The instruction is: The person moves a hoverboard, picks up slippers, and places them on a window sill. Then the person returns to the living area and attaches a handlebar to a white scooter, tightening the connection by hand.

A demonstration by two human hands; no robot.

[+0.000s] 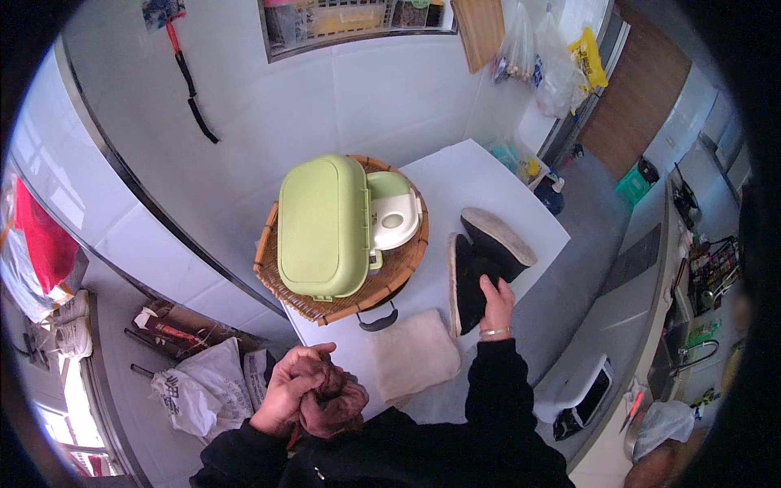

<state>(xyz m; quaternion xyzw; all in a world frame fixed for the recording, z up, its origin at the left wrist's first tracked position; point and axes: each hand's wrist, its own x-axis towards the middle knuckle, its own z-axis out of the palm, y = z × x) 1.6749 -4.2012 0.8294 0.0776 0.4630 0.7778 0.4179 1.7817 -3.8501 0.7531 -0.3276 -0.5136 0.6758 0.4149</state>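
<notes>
My left hand (286,385) is closed around a crumpled reddish-brown cloth (335,404), close to my body at the table's near edge. With my right hand (497,309) I grip a black shoe (466,286) with a pale sole, on the right part of the white table (446,180). Its mate, another black shoe (498,242), lies tipped just behind it, sole edge showing. A folded beige cloth (416,355) lies flat between my hands.
A woven bamboo tray (384,299) holds a green plastic box (322,228) and a white-and-green container (396,221). A black handle (379,320) sticks out beneath it. Tiled wall stands behind; white bags (205,389) sit left, a lidded bin (582,390) right.
</notes>
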